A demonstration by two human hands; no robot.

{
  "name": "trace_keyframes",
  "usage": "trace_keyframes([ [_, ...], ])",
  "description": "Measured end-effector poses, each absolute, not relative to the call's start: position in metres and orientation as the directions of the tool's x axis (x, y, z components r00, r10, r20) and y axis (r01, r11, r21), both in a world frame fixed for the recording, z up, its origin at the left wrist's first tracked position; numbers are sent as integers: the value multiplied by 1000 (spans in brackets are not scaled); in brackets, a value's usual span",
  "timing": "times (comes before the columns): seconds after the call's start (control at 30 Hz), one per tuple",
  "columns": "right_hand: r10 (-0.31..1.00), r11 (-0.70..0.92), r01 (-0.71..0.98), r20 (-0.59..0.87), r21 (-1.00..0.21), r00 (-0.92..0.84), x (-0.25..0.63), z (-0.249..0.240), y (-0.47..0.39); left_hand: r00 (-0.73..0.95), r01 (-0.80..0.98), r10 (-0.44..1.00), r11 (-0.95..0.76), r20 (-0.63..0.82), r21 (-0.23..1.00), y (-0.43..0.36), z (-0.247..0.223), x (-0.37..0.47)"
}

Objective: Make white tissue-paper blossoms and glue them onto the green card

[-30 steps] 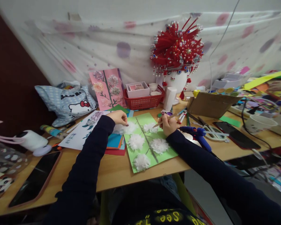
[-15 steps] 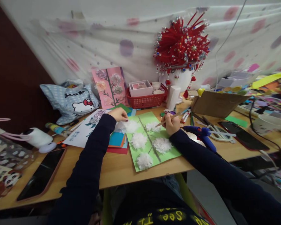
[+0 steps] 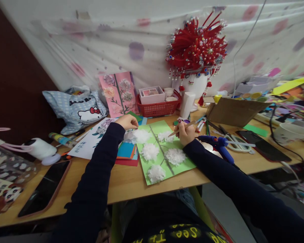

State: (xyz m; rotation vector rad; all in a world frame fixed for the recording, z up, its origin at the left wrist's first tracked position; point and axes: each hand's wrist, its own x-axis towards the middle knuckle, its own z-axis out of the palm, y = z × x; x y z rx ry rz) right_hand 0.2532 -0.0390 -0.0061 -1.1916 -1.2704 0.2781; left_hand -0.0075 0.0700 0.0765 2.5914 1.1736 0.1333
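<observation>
My right hand (image 3: 186, 134) grips a slim, light wooden pointed stick (image 3: 192, 124). Its tip is at the upper right white paper flower (image 3: 165, 136) on a light green sheet (image 3: 177, 170). Other white ruffled flowers (image 3: 150, 152) lie along the dark stem (image 3: 162, 150) across that sheet. Over the sheet's upper left corner, my left hand (image 3: 128, 122) has its fingers drawn together, just above a heap of thin white paper pieces (image 3: 130, 135). Whether a piece is between those fingertips is too small to see.
Coloured paper (image 3: 126, 150) lies under the heap. A blue glue gun (image 3: 219, 145), scissors (image 3: 233, 139) and a dark phone (image 3: 264, 145) are right of my right hand. Behind stand a red basket (image 3: 157, 109) and a pink flower picture (image 3: 114, 98). Another phone (image 3: 45, 187) rests at left.
</observation>
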Motion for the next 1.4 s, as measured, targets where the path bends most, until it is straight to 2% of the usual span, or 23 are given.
trace_keyframes([
  [0.47,726,436,420,587,-796,359,251,-3,-41,633,755,772,-604,-46,257,83,60,-11],
  [0.73,732,436,407,580,-802,358,255,-10,-36,585,791,809,-553,-60,263,78,65,-12],
  [1.4,727,449,402,588,-798,355,253,-7,-38,581,798,812,-557,-50,231,71,70,-9],
])
